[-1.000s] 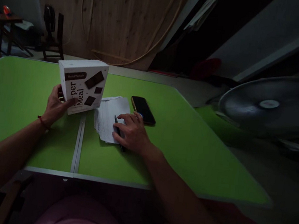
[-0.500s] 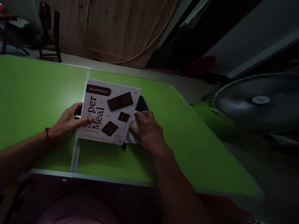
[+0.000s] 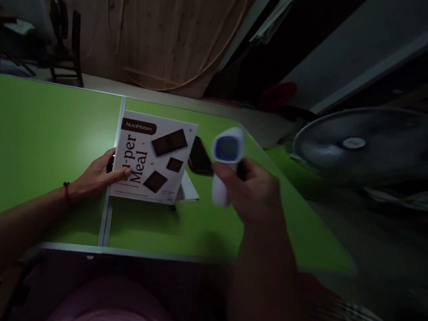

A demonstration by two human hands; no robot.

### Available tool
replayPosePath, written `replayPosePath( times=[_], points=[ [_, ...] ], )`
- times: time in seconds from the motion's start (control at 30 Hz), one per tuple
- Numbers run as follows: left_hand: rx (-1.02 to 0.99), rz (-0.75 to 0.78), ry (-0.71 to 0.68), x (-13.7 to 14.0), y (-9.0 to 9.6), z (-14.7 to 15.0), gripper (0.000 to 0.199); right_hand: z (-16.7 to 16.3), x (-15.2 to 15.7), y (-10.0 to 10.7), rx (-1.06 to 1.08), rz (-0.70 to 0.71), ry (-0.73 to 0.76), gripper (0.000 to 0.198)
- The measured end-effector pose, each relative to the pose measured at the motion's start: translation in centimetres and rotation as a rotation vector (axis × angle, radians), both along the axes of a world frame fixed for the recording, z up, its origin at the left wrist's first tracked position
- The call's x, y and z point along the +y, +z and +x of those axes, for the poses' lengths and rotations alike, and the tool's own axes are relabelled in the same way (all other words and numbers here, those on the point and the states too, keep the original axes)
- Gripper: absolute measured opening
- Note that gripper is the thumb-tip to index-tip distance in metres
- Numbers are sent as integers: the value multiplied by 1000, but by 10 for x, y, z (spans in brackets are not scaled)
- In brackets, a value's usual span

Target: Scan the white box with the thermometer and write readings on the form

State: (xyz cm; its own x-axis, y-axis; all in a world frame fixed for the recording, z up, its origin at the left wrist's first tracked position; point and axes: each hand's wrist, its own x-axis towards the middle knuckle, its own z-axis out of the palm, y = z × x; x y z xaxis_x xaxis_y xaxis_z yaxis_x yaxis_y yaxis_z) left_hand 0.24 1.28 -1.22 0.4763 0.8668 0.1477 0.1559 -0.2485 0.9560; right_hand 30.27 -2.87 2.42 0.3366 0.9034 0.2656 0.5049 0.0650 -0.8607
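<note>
My left hand point(image 3: 103, 170) grips the left side of a white box point(image 3: 160, 173) printed "NutriMotion" and "Meal", its thumb across the front. The box is held tilted above the table. In my right hand point(image 3: 254, 189) is a white infrared thermometer point(image 3: 221, 194) with a blue-framed screen, raised off the table and slightly blurred. Between box and thermometer a dark phone point(image 3: 199, 156) lies flat. Below the phone, the corner of a white sheet or booklet point(image 3: 188, 189) sticks out from behind the box, which hides the rest of it. A small dark tip shows under the box's lower edge.
The green table point(image 3: 51, 119) has a metal seam point(image 3: 106, 226) near the box. A large fan point(image 3: 352, 143) stands to the right of the table. Beyond the far edge are a dark chair point(image 3: 67, 55) and a wooden panel point(image 3: 158, 29).
My right hand has lifted the thermometer from behind the box and carried it right. The phone and the white corner now show more. My left hand still holds the box.
</note>
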Motion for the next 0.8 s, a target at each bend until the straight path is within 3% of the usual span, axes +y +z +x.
replayPosePath(
  times=[0.03,0.1,0.2,0.33,0.8],
  points=[
    [9,8,1,0,0,0,66,-10,-10,5,203,69,44,40],
    [15,18,2,1,0,-1,66,-36,-28,10,545,58,231,41],
    [-1,4,2,2,-1,-1,64,-73,-40,5,807,-17,374,45],
    [-32,-24,-3,3,-1,0,60,-93,-31,-6,879,-61,399,47],
    [-74,-99,-75,8,-2,-3,65,-92,-11,-11,866,-92,337,47]
  ],
)
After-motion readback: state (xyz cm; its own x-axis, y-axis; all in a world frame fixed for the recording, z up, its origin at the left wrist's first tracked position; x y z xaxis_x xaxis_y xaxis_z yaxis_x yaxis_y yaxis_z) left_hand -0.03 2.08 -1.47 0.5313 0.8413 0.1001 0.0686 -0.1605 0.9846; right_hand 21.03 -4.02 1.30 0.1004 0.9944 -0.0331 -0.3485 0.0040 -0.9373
